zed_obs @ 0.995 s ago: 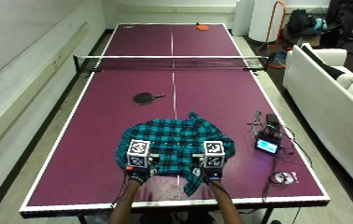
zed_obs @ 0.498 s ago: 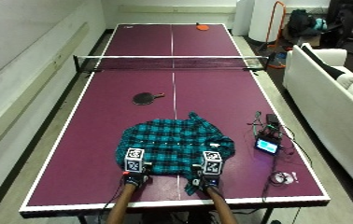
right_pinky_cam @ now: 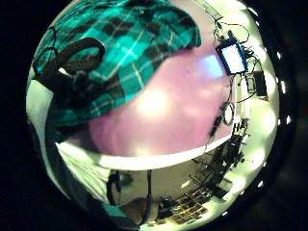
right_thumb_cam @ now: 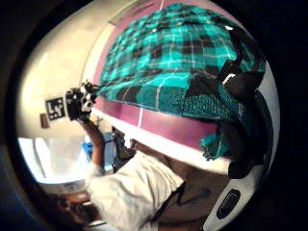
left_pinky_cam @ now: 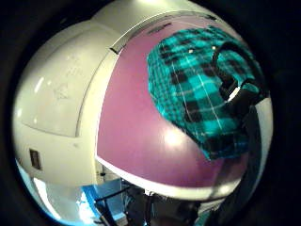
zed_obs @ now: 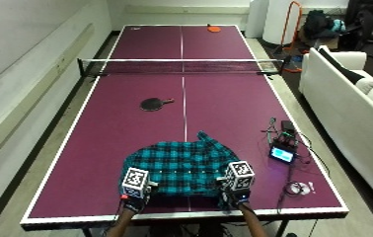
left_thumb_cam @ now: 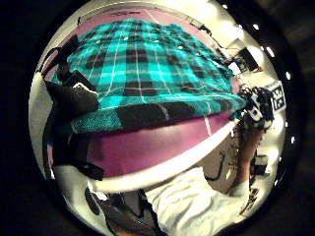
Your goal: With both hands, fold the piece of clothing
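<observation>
Your left hand (zed_obs: 132,198) and right hand (zed_obs: 235,196) each pinch the near hem of the teal-and-black plaid shirt (zed_obs: 181,167), a soft woven cloth lying rumpled and rounded on the purple table (zed_obs: 107,143) just beyond your knuckles. Your fingers are mostly hidden under the cloth's edge, so only the palm views show the curl.

We see a teal-and-black plaid shirt (zed_obs: 181,167) lying spread and rumpled on the near end of the purple table, across its white centre line. Its near hem is lifted slightly off the surface, and one flap points toward the far side.
</observation>
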Demonstrator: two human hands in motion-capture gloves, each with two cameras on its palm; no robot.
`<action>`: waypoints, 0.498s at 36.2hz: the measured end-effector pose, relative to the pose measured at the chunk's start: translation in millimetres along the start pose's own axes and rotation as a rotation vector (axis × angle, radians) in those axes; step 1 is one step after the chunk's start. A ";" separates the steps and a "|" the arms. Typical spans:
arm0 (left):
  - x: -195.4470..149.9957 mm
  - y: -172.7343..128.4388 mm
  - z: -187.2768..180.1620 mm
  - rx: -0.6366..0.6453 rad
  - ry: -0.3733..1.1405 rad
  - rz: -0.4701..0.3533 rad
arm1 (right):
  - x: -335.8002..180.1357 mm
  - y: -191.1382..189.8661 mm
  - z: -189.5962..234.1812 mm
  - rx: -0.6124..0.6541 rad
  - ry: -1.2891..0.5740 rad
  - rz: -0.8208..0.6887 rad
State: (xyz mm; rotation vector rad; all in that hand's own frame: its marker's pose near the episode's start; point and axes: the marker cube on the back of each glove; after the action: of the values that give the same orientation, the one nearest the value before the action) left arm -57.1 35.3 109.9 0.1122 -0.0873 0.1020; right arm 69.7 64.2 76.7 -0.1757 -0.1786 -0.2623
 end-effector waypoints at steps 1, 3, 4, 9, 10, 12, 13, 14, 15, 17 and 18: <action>0.6 8.0 -13.3 -0.014 0.017 0.024 | 0.6 3.9 -8.8 0.002 0.000 -0.015; 0.3 17.5 -37.7 -0.038 0.039 0.069 | -2.1 9.9 -32.0 0.012 -0.004 -0.042; -0.7 19.3 -50.2 -0.047 0.043 0.084 | -4.4 10.6 -45.4 0.020 -0.008 -0.052; -11.7 -8.2 -110.1 -0.078 0.016 0.050 | -12.3 -33.8 -103.8 0.000 -0.049 -0.036; -16.0 -23.6 -111.4 -0.095 0.008 0.029 | -12.3 -50.8 -110.8 -0.022 -0.055 -0.022; -24.3 -58.0 -105.7 -0.137 -0.004 -0.014 | -13.6 -81.2 -122.9 -0.079 -0.063 0.014; -27.5 -75.3 -101.8 -0.164 -0.011 -0.034 | -15.2 -94.5 -128.1 -0.114 -0.068 0.038; -30.0 -91.9 -98.2 -0.198 -0.020 -0.055 | -17.1 -108.0 -132.1 -0.155 -0.076 0.067; -31.7 -106.3 -95.9 -0.240 -0.031 -0.075 | -18.5 -122.2 -133.9 -0.202 -0.088 0.095; -31.2 -121.1 -99.6 -0.340 -0.052 -0.113 | -18.4 -152.6 -129.4 -0.291 -0.118 0.137; -29.3 -121.6 -104.8 -0.389 -0.059 -0.128 | -17.2 -166.4 -124.6 -0.327 -0.129 0.152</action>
State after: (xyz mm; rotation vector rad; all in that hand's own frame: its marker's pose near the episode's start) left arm -64.7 -75.6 -9.6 -0.2677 -0.1571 -0.0474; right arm 27.0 -114.1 -22.7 -0.5289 -0.2489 -0.1271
